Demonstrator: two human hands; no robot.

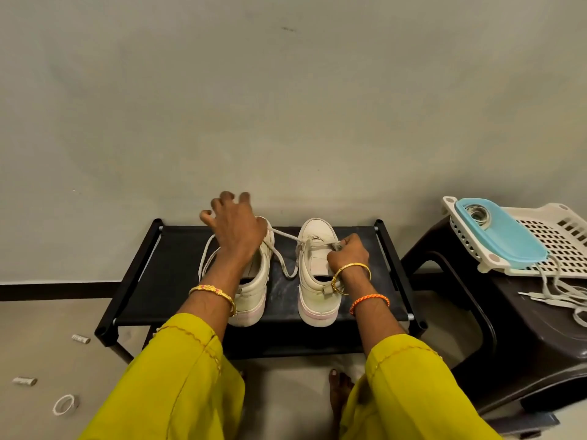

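From the head view, my two shoes stand side by side on the top shelf of the black rack (165, 265), toes toward its back edge and heels at its front edge. The left shoe (254, 292) is left of the middle and the right shoe (318, 230) right of it, with a gap between them.

My left hand (236, 231) is over the toe of the left shoe and holds the lace (286, 235). The lace runs taut from the thumb side of this hand across the gap to the right shoe, and the fingers that show are spread loosely. My right hand (347, 253) is curled on the right shoe's upper and pinches the lace at the eyelets.

Beside the rack's right edge is a dark stool (524, 344). It carries a white basket (567, 246), a blue lid (505, 241) and spare laces (554, 300).
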